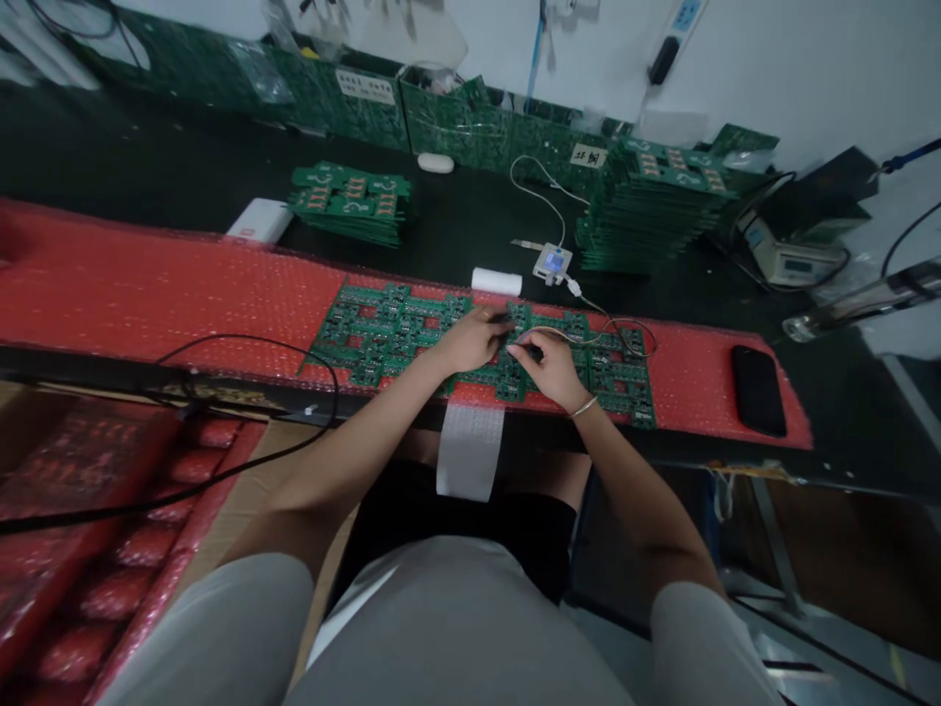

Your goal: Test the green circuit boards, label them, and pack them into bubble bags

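Observation:
A row of joined green circuit boards (378,338) lies on red bubble wrap in front of me. My left hand (471,341) rests over the middle of the boards, fingers reaching down and to the right, apart from any held thing that I can see. Close beside it, my right hand (548,369) pinches the end of a thin cable (588,339) just above the boards. That cable runs to a small white device with a lit display (553,263) behind them. The cable's tip is hidden by the fingers.
A white roll (497,282) lies behind the boards. Stacks of green boards stand back left (351,201) and back right (647,211). A black phone (759,390) lies on the wrap's right end. A paper strip (470,453) hangs off the table edge. A black cable (242,469) crosses at left.

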### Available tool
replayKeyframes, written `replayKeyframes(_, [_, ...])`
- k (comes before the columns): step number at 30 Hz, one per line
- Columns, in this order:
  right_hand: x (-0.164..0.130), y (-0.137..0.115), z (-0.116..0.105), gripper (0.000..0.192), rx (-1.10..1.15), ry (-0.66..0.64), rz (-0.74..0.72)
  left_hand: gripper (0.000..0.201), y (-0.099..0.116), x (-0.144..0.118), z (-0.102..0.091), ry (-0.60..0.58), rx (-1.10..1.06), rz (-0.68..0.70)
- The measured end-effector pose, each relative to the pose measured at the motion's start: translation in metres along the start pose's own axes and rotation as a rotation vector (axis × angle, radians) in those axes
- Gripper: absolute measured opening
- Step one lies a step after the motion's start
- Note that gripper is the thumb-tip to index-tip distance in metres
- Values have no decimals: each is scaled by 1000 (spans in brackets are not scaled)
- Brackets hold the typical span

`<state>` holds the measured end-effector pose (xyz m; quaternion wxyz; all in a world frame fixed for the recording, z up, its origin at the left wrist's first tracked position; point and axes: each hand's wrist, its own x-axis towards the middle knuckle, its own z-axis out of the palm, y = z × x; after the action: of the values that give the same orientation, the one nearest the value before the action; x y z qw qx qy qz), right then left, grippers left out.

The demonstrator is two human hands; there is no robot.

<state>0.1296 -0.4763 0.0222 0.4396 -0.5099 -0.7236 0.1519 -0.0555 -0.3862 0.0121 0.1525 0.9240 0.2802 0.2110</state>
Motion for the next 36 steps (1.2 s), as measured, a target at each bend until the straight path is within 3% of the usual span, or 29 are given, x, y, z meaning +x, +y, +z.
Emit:
replayKeyframes(3, [-7, 6, 10, 36, -46, -25, 4, 56, 11, -22, -8, 167, -53, 1])
replayKeyframes(7, [-8, 7, 13, 36, -90, -20, -52, 42, 41, -67, -24, 345, -84, -51])
replayKeyframes(11, [-11, 5, 13, 36, -140, -17, -101, 33, 69, -111, -23, 408, -100, -64])
replayKeyframes(16, [-14, 5, 14, 33, -197, -41, -107, 25, 88, -145, -1, 370, -77, -77])
replayKeyframes(25, [-11, 7, 14, 33, -217, -78, -59, 11, 92, -156, 38, 213, -89, -90])
replayKeyframes(36, [-12, 4, 13, 37, -178, -72, -29, 19, 95, -156, 47, 270, -81, -173])
